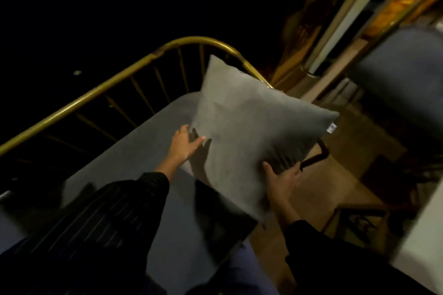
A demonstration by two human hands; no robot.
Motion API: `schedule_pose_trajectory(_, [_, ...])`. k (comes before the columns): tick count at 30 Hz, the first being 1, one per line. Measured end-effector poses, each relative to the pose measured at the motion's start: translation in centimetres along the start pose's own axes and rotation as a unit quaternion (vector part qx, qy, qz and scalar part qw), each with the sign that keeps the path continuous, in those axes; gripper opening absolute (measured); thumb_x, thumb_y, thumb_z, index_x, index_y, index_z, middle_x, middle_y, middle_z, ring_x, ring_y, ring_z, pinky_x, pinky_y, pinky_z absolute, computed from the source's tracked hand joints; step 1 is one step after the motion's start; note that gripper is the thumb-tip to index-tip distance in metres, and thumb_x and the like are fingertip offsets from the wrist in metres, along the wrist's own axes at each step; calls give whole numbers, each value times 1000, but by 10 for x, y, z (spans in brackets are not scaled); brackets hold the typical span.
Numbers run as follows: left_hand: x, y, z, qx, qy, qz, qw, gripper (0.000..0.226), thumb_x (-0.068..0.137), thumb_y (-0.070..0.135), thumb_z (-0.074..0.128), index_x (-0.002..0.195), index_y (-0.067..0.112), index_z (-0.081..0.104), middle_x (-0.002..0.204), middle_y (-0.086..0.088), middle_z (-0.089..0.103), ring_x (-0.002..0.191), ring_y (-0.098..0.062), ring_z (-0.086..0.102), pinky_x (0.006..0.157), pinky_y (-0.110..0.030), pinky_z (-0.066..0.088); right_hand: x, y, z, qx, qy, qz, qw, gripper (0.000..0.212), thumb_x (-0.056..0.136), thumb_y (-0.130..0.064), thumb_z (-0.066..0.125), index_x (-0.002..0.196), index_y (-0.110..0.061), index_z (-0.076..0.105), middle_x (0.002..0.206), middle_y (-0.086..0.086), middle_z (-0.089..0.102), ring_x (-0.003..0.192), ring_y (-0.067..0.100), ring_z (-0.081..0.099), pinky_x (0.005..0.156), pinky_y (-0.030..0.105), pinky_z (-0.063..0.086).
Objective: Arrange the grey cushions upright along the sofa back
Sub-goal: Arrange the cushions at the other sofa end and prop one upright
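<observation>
One grey cushion [249,124] was in view, held up over the far end of the sofa seat [134,151], tilted with one corner pointing up toward the brass rail [100,90] and another out past the seat's right edge. We saw a small white tag on that right corner. Both hands were on it. The left hand [185,142] lay flat against the cushion's left edge, fingers spread, not closed round anything. The right hand [281,181] pressed the lower right edge, fingers open and splayed along the fabric; whether the thumb hooked behind, we could not tell. So the cushion sat squeezed between two open palms. Its lower corner hung just above the seat's near right edge; contact with the seat was not clear because of blur and shadow. Dark striped sleeves [100,218] covered both forearms. The rail curved round the seat's left and far sides. The room beyond was dark.
</observation>
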State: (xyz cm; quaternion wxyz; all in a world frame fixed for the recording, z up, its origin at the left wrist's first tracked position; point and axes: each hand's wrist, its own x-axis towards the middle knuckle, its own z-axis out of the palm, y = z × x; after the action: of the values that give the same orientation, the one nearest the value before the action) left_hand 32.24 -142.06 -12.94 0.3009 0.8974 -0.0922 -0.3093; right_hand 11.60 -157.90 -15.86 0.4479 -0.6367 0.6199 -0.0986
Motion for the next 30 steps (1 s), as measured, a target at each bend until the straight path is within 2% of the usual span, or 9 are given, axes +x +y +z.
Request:
schedule_pose_trajectory(4, [71, 22, 15, -135, -7, -54, 989, 94, 82, 43, 75, 154, 6, 26, 157, -13, 38, 142, -32, 41, 115, -41, 36, 44, 11, 3, 45, -48, 15, 998, 125, 71, -42, 81, 155, -12, -7, 164, 9, 9, 150, 30, 11, 121, 47, 17])
schedule_pose_trajectory(9, [137, -4, 21, -259, -85, -92, 958, 136, 32, 70, 88, 148, 20, 41, 138, -3, 62, 121, -27, 63, 106, -49, 48, 68, 24, 7, 102, -73, 28, 992, 135, 53, -46, 90, 154, -30, 1, 159, 4, 21, 145, 27, 27, 118, 45, 27])
schedule_pose_trajectory(11, [140, 0, 18, -275, -123, -92, 949, 128, 40, 65, 90, 149, 18, 40, 139, -2, 60, 122, -27, 61, 108, -49, 46, 73, 25, 6, 116, -84, 30, 989, 140, 43, -58, 89, 152, -36, 3, 159, 0, 22, 144, 25, 28, 117, 47, 29])
schedule_pose_trajectory(13, [134, 10, 16, -274, -127, -90, 949, 101, 61, 50, 86, 146, 14, 43, 138, -5, 59, 120, -26, 59, 109, -45, 44, 75, 27, 5, 131, -92, 27, 987, 140, 41, -62, 88, 151, -37, 6, 158, -3, 25, 144, 23, 30, 117, 47, 30])
schedule_pose_trajectory(16, [118, 15, 12, -273, -90, -77, 955, 69, 80, 30, 80, 140, 11, 51, 128, -7, 64, 114, -23, 61, 97, -33, 47, 69, 27, -2, 155, -121, 18, 980, 129, 49, -52, 91, 150, -41, 12, 156, -6, 31, 142, 20, 35, 116, 48, 33])
schedule_pose_trajectory(21, [52, -8, -12, -325, 6, -110, 939, 75, 75, 37, 83, 138, 10, 52, 121, 0, 63, 112, -20, 62, 91, -30, 46, 58, 7, -13, 162, -180, 4, 970, 110, 66, -29, 87, 152, -31, 19, 152, -6, 38, 133, 17, 43, 103, 34, 40])
schedule_pose_trajectory(24, [2, -44, -25, -390, 99, -182, 897, 77, 77, 40, 81, 140, 7, 50, 123, -3, 61, 113, -21, 60, 93, -30, 46, 51, -15, -6, 132, -271, -28, 953, 111, 62, -44, 84, 151, -35, 19, 149, -7, 40, 129, 18, 46, 100, 37, 43])
schedule_pose_trajectory(27, [-48, -90, -22, -453, 149, -244, 844, 103, 55, 60, 87, 138, 8, 55, 128, -2, 65, 115, -23, 63, 104, -37, 48, 49, -29, 20, 81, -350, -51, 932, 98, 73, -29, 83, 149, -39, 22, 142, -9, 43, 122, 16, 48, 97, 39, 46])
schedule_pose_trajectory(30, [-88, -133, 1, -492, 190, -295, 797, 103, 53, 57, 88, 137, 6, 57, 131, -10, 67, 119, -29, 64, 108, -45, 47, 55, -32, 47, 24, -432, -44, 900, 96, 67, -34, 86, 143, -44, 28, 142, -7, 48, 123, 20, 53, 98, 46, 50])
